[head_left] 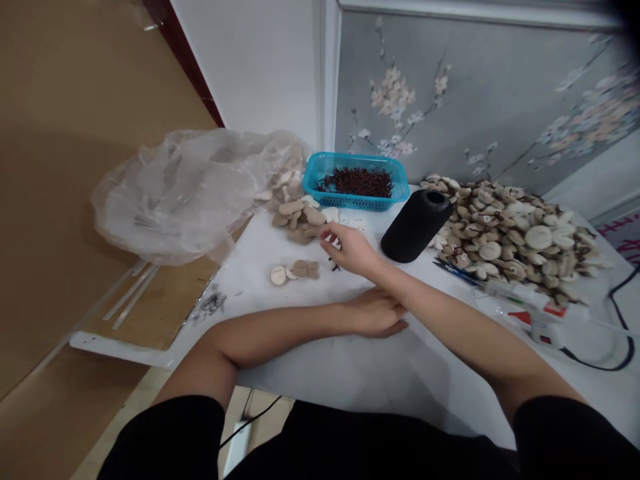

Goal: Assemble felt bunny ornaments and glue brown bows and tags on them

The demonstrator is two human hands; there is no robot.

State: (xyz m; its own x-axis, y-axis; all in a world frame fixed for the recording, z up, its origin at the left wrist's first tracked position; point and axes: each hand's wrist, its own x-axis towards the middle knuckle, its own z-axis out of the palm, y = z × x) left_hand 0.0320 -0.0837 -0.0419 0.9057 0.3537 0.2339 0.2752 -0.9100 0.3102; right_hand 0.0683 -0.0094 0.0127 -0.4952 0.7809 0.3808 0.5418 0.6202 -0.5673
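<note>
My right hand (350, 248) hangs above the table beside a small pile of beige and white felt-like pieces (305, 217). Its fingers are loosely curved, with a gap between thumb and forefinger and nothing visible in them. My left hand (377, 313) rests palm down on the table, its fingers loosely stretched; my right forearm crosses over it and hides part of them. Left of the right hand lie a round white piece (279, 275) and a beige bow-shaped piece (305, 269). Small dark bits (334, 265) show just under the right hand.
A blue basket (356, 200) of dark red-brown strips stands at the back. Right of it are a black cone (417, 225), a large heap of finished-looking felt pieces (505, 227), blue scissors (457, 272) and a glue gun (543, 327) with its cord. A clear plastic bag (185, 193) sits left.
</note>
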